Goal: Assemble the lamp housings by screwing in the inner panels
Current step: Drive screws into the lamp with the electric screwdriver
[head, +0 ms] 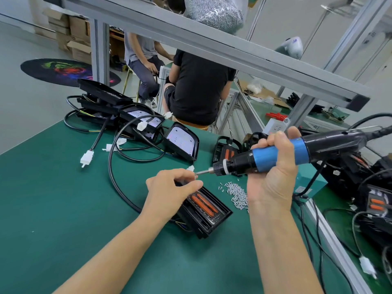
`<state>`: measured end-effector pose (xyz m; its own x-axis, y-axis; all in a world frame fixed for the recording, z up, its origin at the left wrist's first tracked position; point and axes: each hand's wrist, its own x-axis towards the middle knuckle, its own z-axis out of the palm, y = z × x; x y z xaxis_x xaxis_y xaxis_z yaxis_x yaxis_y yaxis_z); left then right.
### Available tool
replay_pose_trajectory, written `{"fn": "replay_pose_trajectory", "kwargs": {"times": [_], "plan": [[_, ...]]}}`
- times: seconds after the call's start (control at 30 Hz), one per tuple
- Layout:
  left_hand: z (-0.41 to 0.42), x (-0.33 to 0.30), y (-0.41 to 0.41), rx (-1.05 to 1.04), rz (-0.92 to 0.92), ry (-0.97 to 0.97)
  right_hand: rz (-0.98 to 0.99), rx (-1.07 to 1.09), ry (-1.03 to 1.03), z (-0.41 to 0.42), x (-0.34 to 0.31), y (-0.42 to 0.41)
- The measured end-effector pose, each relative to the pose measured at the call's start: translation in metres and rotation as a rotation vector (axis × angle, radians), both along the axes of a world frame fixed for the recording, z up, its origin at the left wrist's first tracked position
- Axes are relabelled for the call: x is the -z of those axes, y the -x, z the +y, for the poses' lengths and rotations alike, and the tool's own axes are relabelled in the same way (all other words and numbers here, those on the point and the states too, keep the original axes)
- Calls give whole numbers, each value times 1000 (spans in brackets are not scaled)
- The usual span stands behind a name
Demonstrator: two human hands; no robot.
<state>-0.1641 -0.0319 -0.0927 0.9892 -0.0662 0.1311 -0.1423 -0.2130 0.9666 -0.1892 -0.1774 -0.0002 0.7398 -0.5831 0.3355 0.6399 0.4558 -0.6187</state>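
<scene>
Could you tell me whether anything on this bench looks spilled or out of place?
The screws lie loose in a scattered heap on the green mat, beside the lamp housing, with a few strays apart from the heap and no tray to hold them. Cables loop untidily across the mat. Nothing looks damaged.

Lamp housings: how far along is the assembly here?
Done, apparently: a stack of housings at the back left. In hand: the right hand grips the screwdriver, the left hand pinches at its bit, over one housing. Left: loose screws and more housings at right.
</scene>
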Motion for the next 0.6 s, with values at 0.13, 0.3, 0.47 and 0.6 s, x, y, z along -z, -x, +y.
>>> {"fn": "replay_pose_trajectory", "kwargs": {"times": [0.13,0.3,0.47,0.6], "plan": [[-1,-4,2,3,2,83,0,-2,-10,-2,-1,4],[1,-7,6,-15,-70,19,1,-12,-43,-6,-2,7],[1,-9,8,10,-103,1,1,7,-22,-8,-2,9],[2,-10,10,22,-121,-9,0,18,-28,-9,-3,10]]}}
